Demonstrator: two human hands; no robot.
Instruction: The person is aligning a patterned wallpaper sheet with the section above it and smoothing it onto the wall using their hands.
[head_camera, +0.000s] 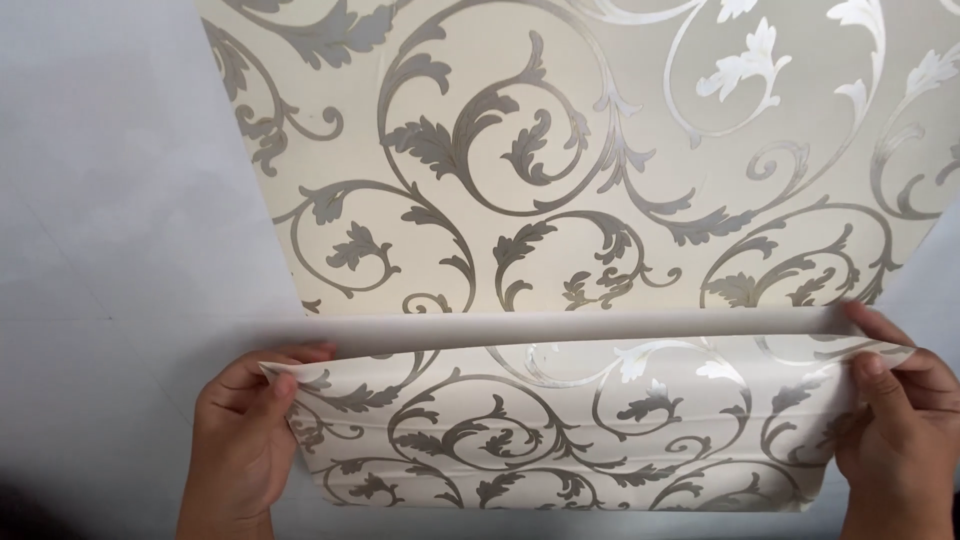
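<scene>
Between both hands, cream wallpaper (600, 200), silver scrollwork, lower end folded up

Plain pale grey surface (110, 200) beneath

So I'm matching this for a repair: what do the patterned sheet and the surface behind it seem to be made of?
The patterned sheet looks like cream wallpaper, paper or vinyl, with metallic silver scrolls that glint in the light; it curls over where the left hand and right hand hold it. The surface behind looks like matte, pale, painted plaster.
</scene>
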